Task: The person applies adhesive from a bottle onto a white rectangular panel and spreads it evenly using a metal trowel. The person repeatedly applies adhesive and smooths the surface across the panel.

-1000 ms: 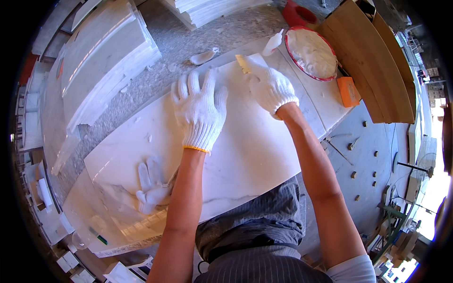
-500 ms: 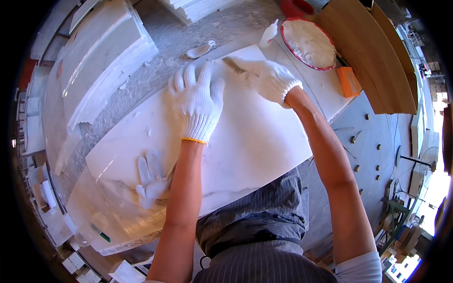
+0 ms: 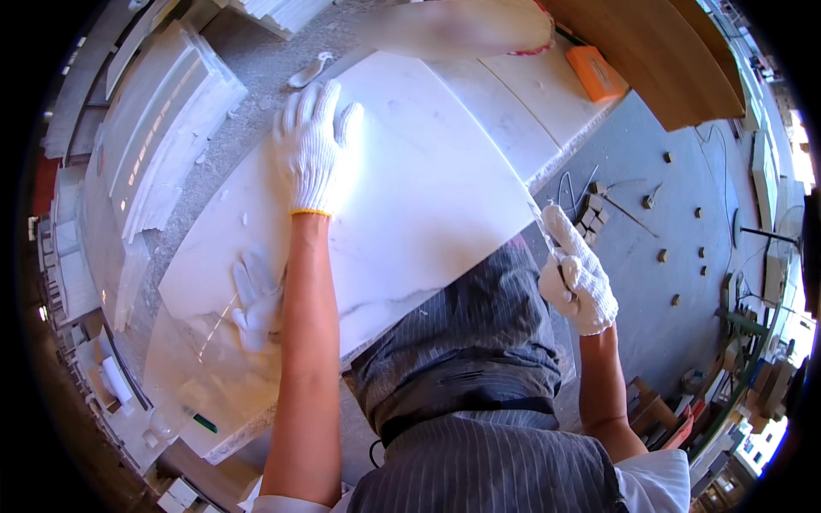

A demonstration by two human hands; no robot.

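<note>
A white, grey-veined stone slab (image 3: 428,188) lies before me on a bench. My left hand (image 3: 315,150), in a white knitted glove, rests flat on its far left part with the fingers spread. Beyond the slab's right corner is my gloved right hand (image 3: 580,274). Its fingers are closed round a thin-bladed scraper (image 3: 540,224), whose blade stands close to the slab's edge. I cannot tell whether it touches. A loose white glove (image 3: 254,299) lies left of my left forearm.
Stacked stone slabs (image 3: 162,128) stand at the left. A white spoon-shaped thing (image 3: 310,71) lies beyond my left hand. At the far right are an orange box (image 3: 595,73) and a large cardboard box (image 3: 658,51). Small blocks (image 3: 592,214) sit on the floor.
My right hand has swung from the slab's far part to its right corner with the scraper. My left hand has shifted slightly left and stays flat on the slab. The view has moved.
</note>
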